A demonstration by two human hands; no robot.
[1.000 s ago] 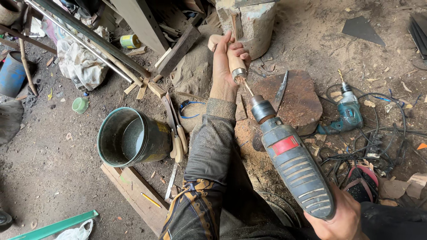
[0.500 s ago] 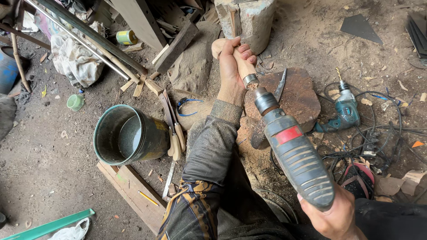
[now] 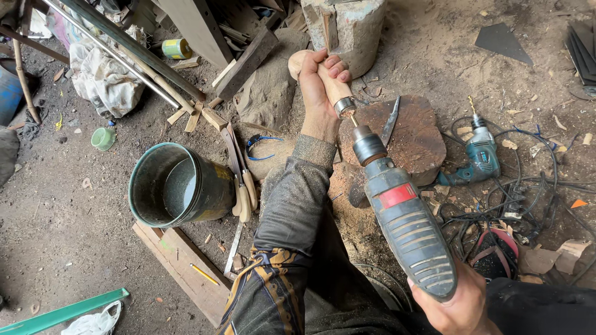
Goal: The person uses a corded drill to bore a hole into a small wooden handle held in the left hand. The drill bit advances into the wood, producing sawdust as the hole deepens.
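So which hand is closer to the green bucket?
The left hand. It grips a wooden handle up and to the right of the bucket. The right hand holds the drill much farther right, near the bottom edge.

smooth pale wooden handle (image 3: 329, 80), dusty matt plastic drill (image 3: 406, 226), dull metal bucket (image 3: 180, 186)

Green metal bucket (image 3: 180, 186), teal spare drill (image 3: 481, 155), yellow pencil (image 3: 204, 273), tangled cables (image 3: 515, 211)

Bucket (image 3: 180, 186) crowds the left; cables (image 3: 515, 211) clutter the right
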